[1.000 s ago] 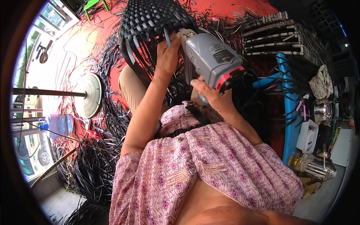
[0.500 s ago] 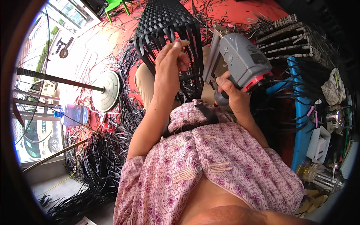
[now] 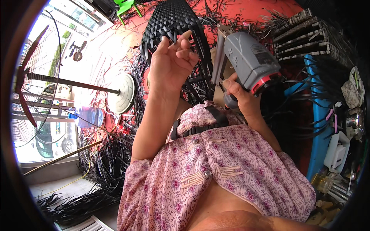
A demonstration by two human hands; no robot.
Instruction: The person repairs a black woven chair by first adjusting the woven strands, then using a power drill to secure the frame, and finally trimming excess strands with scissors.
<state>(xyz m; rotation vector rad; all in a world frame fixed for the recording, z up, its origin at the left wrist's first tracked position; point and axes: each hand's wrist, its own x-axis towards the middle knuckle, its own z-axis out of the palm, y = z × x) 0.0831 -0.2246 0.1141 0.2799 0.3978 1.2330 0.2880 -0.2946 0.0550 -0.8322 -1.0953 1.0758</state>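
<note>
A woven black plastic-strip piece [image 3: 169, 18], with loose strip ends hanging at its near side, stands in front of me. My left hand [image 3: 169, 67] is raised against those ends, palm turned up. Its thumb stands away from the partly curled fingers, and the index finger points forward. Nothing gripped shows in it, though dark strips pass behind the fingertips. My right hand [image 3: 241, 94] is wrapped round the handle of a grey nail gun [image 3: 250, 57] with a red rim at its rear. The gun's long nose is just right of the woven piece; its tip is apart from my left hand.
Black strips [image 3: 104, 165] lie heaped at the left beside a fan's round base [image 3: 125, 92] and a blue water bottle [image 3: 89, 116]. Stacked woven panels [image 3: 300, 36] are at the far right, above a blue plastic chair [image 3: 318, 131]. A small green chair [image 3: 125, 5] stands far off.
My left hand has turned palm up, and its thumb has moved away from the fingers. My right hand still holds the nail gun in nearly the same pose. The whole view has shifted slightly.
</note>
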